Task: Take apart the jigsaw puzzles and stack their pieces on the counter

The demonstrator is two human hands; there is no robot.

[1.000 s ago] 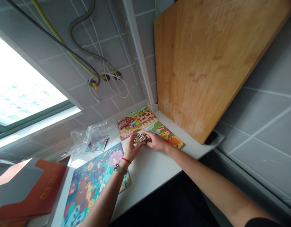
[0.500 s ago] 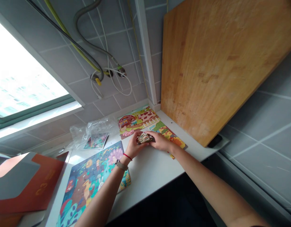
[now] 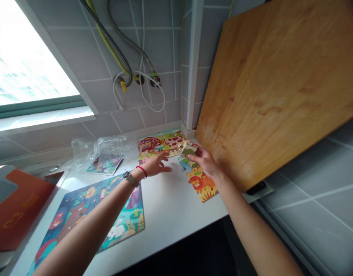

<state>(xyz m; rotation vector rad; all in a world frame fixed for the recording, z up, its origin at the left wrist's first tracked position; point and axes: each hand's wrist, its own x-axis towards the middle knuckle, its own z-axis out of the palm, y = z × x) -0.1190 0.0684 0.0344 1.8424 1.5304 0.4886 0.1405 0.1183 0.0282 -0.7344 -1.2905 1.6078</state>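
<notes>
A stack of puzzle pieces (image 3: 188,148) is gripped in my right hand (image 3: 204,161), above the back of the white counter. Below it lies a partly assembled lion puzzle (image 3: 201,182). My left hand (image 3: 156,165) has its fingers apart and holds nothing, over the counter near the lower edge of the farm puzzle (image 3: 153,145). Under my left forearm lies the large forest puzzle (image 3: 126,220), partly hidden by the arm.
A small picture card (image 3: 106,164) lies beside crumpled clear plastic (image 3: 98,147) at the back left. An orange box (image 3: 24,203) stands at the far left. The large wooden board (image 3: 268,96) leans at the right. Hoses (image 3: 113,50) hang along the tiled wall.
My left hand has let go of the stack and moved left, its fingers spread. My right hand has carried the stack slightly right and up. The view has shifted, showing more of the lion puzzle.
</notes>
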